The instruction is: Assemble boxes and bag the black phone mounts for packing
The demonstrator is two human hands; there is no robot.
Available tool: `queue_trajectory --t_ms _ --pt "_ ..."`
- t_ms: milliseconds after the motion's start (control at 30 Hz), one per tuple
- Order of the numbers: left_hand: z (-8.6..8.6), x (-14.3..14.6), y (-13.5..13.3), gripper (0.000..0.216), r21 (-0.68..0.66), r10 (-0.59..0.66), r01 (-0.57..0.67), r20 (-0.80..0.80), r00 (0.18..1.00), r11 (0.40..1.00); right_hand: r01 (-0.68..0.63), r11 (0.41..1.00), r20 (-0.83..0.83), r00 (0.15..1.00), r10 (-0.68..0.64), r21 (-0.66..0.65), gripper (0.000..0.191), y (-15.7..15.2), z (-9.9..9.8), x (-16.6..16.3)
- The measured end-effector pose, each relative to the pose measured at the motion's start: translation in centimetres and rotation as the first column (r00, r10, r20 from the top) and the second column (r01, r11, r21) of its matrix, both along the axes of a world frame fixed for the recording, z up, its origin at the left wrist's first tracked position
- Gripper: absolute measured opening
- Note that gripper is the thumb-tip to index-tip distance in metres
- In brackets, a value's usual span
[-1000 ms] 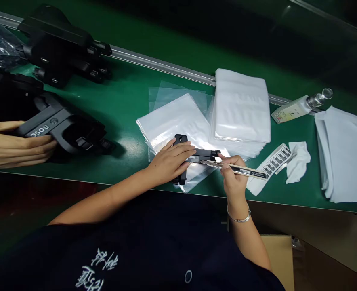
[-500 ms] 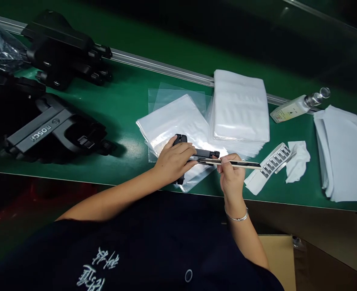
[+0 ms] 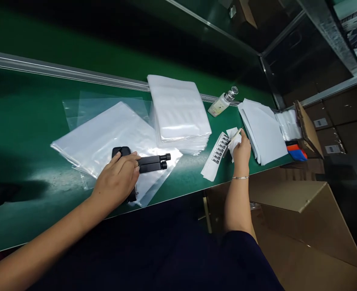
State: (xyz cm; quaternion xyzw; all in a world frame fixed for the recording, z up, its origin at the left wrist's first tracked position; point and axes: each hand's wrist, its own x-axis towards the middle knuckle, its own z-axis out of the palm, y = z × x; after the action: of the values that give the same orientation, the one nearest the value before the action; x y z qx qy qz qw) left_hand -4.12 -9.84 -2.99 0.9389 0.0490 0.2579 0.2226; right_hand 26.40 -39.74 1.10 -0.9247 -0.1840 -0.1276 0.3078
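My left hand [image 3: 118, 173] is closed over a black T-shaped bracket [image 3: 151, 163], pressing it onto the clear plastic bags. Two round knobs show at the bracket's right end; its middle is hidden under my fingers. Away to the right, my right hand [image 3: 242, 149] pinches slim, pale tweezers [image 3: 235, 136], their tip pointing down at the label strip. That white strip [image 3: 219, 148] carries a row of black labels, and a crumpled white tissue [image 3: 231, 132] lies beside it, partly behind my right hand. Loose clear bags [image 3: 106, 133] spread beneath the bracket.
A thick stack of plastic bags [image 3: 178, 109] stands behind the strip. A pump bottle [image 3: 221, 105] leans near the metal rail. White sheets [image 3: 265, 133] lie on the right, with a red and blue item [image 3: 296, 151] beyond. An open cardboard box [image 3: 311, 218] stands below the table.
My right hand has moved from the bracket to the label strip with the tweezers. The left hand stays on the bracket. The view has swung right, and the Bosch part has left it.
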Motion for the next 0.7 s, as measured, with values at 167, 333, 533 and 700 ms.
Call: queue_trajectory --t_ms 167,333,533,700 --pt "0.5 -0.2 -0.3 0.008 0.002 0.039 -0.040 0.101 0.994 0.999 -0.261 0.932 -0.152 0.941 0.304 0.251 0.013 8.3 -0.9 -10.5" --pt "0.7 -0.2 -0.5 0.008 0.080 0.049 -0.057 0.105 0.993 0.995 -0.596 0.755 -0.318 0.685 0.656 0.272 0.013 16.1 -0.8 -19.7" --pt "1.0 -0.4 -0.5 0.011 0.101 0.042 -0.050 0.076 0.996 0.994 -0.615 0.763 -0.366 0.676 0.640 0.199 0.018 17.8 -0.1 -19.7" --pt "0.7 -1.5 0.9 0.019 -0.074 -0.034 0.034 0.000 0.999 0.997 -0.623 0.775 -0.345 0.707 0.617 0.109 0.013 17.9 0.4 -19.8"
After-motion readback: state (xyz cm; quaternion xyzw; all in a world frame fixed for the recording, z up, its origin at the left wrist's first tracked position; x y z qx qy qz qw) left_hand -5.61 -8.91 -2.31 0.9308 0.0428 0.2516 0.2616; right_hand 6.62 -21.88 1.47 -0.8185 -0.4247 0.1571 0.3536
